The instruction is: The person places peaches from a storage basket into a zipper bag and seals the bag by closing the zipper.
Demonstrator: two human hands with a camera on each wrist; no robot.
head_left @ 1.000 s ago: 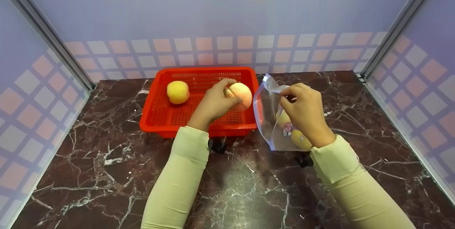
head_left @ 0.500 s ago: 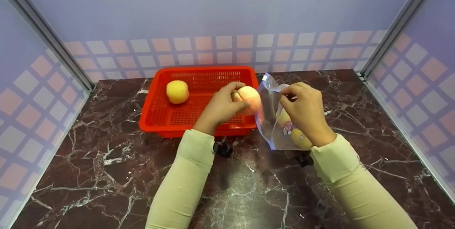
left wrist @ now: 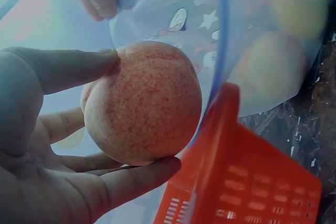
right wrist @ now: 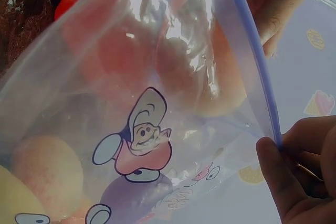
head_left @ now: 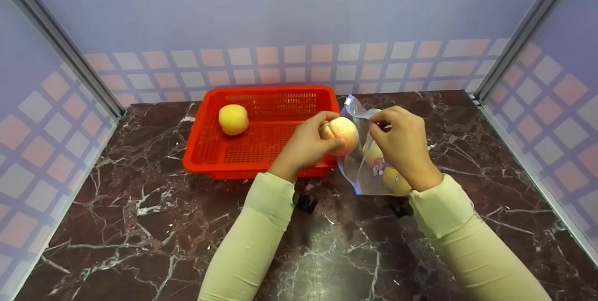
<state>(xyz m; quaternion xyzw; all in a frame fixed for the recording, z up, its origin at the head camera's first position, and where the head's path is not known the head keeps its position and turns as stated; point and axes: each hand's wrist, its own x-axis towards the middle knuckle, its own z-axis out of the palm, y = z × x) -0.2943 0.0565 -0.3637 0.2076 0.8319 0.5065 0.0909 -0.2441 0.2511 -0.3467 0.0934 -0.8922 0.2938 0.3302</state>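
Two hands are engaged. My left hand [head_left: 306, 144] grips a pink peach [head_left: 342, 133], thumb on top and fingers curled beneath, as the left wrist view confirms [left wrist: 142, 103]. The peach is in the air above the right rim of the red basket [head_left: 201, 161], just beside the mouth of the clear plastic bag [head_left: 362, 170]. My right hand [head_left: 402, 144] pinches the upper edge of the bag between thumb and fingertips [right wrist: 283, 166] and holds the mouth open; in the right wrist view the blue zip strip [right wrist: 252, 51] runs up from that pinch.

Handling notes, as I judge them:
1. The peach is round, moderately weighty and soft-skinned. It looks liable to bruise, so grip it across its widest part with the pads, not the fingertips, and with light pressure.
2. The bag is thin, limp film and probably slippery. It has no stiffness of its own, so take it at the zip strip, its firmest part.
3. The bag already holds fruit: at least two yellowish pieces [head_left: 395, 182] lie at its lower end on the marble table [head_left: 140, 226].

One yellow peach [head_left: 233, 119] lies in the basket's far left corner, well apart from both hands.
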